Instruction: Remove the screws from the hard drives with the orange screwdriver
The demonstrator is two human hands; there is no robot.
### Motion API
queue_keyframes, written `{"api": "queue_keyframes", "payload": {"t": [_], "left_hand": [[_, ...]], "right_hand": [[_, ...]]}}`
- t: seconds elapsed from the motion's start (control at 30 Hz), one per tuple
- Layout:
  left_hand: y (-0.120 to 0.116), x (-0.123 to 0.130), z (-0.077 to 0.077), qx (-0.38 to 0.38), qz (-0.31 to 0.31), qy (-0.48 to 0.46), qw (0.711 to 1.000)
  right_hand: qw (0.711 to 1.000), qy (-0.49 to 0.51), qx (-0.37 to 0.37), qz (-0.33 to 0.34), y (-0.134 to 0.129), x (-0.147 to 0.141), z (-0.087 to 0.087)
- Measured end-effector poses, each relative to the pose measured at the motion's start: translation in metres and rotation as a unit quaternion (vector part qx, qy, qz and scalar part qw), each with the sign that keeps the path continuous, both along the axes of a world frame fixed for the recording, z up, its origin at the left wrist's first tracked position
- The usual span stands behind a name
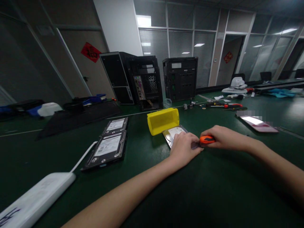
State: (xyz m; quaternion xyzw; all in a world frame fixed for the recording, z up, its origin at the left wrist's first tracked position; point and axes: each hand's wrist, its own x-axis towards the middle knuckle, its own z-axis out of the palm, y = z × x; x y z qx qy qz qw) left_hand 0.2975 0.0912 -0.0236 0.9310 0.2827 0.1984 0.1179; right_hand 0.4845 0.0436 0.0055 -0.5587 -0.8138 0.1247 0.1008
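A hard drive [174,131] with a white label lies on the green table in front of me, its far end by a yellow plastic bin [163,122]. My left hand [184,145] is on the drive's near end, fingers bent over it, and covers much of it. From the right, my right hand [219,136] grips the orange and black handle of a screwdriver [207,139], held low at the drive's right side. The screwdriver's tip is hidden by my hands.
Two more hard drives [108,145] lie to the left, near a white power strip [42,196] with a cord. Black computer cases [181,79] stand behind. At right are a phone [257,123], pliers [224,104] and small parts.
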Motion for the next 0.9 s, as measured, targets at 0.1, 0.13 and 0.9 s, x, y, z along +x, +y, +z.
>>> {"api": "queue_keyframes", "payload": {"t": [0.1, 0.13, 0.9], "left_hand": [[0.0, 0.0, 0.0, 0.002, -0.004, 0.002, 1.0], [0.0, 0.0, 0.0, 0.005, -0.006, 0.004, 1.0], [0.004, -0.001, -0.006, 0.029, -0.022, -0.016, 0.999]], "right_hand": [[1.0, 0.024, -0.003, -0.004, 0.001, -0.001, 0.001], [0.999, 0.039, -0.006, -0.005, 0.002, -0.002, 0.001], [0.997, 0.065, -0.045, 0.008, 0.001, -0.001, 0.003]]}}
